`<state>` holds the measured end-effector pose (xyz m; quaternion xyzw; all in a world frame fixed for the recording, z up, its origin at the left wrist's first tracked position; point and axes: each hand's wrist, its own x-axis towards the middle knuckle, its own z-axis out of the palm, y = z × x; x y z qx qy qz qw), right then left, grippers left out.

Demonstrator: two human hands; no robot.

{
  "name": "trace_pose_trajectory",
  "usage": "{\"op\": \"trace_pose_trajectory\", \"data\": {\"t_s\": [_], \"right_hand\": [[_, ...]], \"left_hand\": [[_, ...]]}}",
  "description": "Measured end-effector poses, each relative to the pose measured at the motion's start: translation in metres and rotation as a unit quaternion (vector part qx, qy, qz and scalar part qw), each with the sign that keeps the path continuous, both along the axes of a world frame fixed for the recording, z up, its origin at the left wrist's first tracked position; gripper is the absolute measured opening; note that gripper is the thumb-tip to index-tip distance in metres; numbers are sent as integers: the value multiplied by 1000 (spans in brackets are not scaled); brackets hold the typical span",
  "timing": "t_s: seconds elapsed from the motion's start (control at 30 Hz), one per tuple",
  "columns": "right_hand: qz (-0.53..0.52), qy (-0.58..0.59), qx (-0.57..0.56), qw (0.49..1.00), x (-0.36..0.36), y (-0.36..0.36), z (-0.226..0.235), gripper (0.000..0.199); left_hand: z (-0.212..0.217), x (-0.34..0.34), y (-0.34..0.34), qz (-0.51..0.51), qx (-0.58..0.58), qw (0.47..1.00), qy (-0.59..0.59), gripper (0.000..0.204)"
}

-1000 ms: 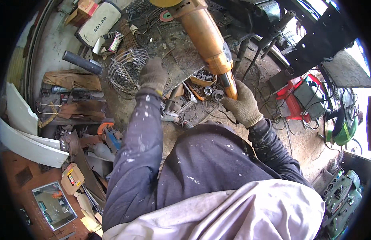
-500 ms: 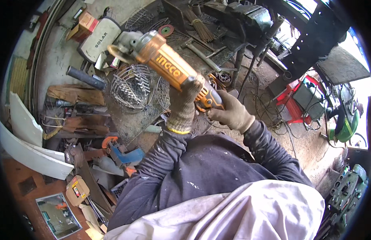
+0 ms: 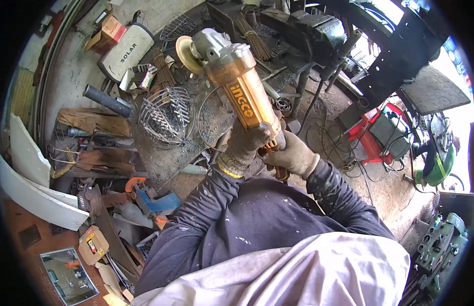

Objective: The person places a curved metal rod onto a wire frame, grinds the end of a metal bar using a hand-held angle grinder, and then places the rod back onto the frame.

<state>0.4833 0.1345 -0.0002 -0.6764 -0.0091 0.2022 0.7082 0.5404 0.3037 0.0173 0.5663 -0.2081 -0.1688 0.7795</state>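
Observation:
I hold an orange angle grinder [image 3: 242, 92] with a grey gear head and a pale disc [image 3: 185, 53], raised above a dirty metal workbench [image 3: 216, 120]. My left hand [image 3: 243, 145], in a grey work glove, wraps the grinder's body from below. Wearing the same kind of glove, my right hand [image 3: 293, 154] grips the rear handle. The disc end points up and to the left, over a round wire basket [image 3: 165, 116] that lies on the bench.
A dark pipe [image 3: 107, 100], a white canister [image 3: 125, 52] and a bundle of rods [image 3: 252, 35] lie on the bench. A bench vise [image 3: 311, 30] stands at the back. A red welding machine [image 3: 380, 130] with cables sits right. Scrap and a blue tool [image 3: 155, 203] lie lower left.
The grinder swung from pointing up at the right to pointing up-left, closer to me. My left hand left the wire basket and took hold of the grinder's body.

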Motion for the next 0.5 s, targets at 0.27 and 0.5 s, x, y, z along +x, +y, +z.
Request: {"op": "trace_pose_trajectory", "data": {"t_s": [0.27, 0.5], "right_hand": [[-24, 64, 36, 997, -2, -3, 18, 46], [-50, -128, -81, 987, 14, -48, -24, 118]], "left_hand": [[-17, 5, -11, 3, -57, 997, 58, 69], [-18, 10, -17, 25, 63, 996, -50, 56]]}}
